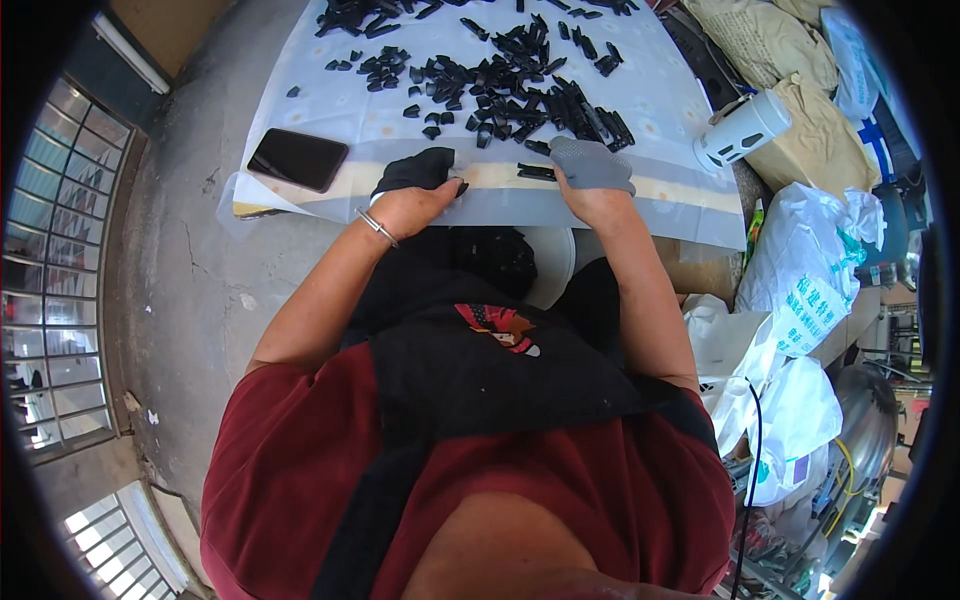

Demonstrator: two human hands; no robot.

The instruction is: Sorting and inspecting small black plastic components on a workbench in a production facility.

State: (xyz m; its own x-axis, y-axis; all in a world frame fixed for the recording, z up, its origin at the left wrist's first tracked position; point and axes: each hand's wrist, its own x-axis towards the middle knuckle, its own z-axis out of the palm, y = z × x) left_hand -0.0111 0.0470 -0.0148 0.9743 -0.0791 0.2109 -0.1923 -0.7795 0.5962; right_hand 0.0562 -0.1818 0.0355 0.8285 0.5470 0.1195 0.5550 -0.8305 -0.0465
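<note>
My right hand [594, 182], in a grey glove that leaves the thumb bare, is closed at the table's near edge. Thin black plastic pieces [536, 172] stick out of its grip toward the left. Opposite it, my left hand [418, 188] wears a black glove with a bare thumb, and a bracelet circles the wrist. Its fingers are curled with the thumb pressed against them. A small dark bit shows by the thumb tip, too small to name. Just beyond both hands lies a loose pile of black plastic pieces [500, 95], some short, some long.
The table [330, 110] has a pale covering with a clear sheet along its near edge. A phone [298, 159] lies at left, a white cylinder [742, 130] at right. Below the edge, a white bucket [556, 268] holds black material. Plastic bags [800, 270] crowd the right side.
</note>
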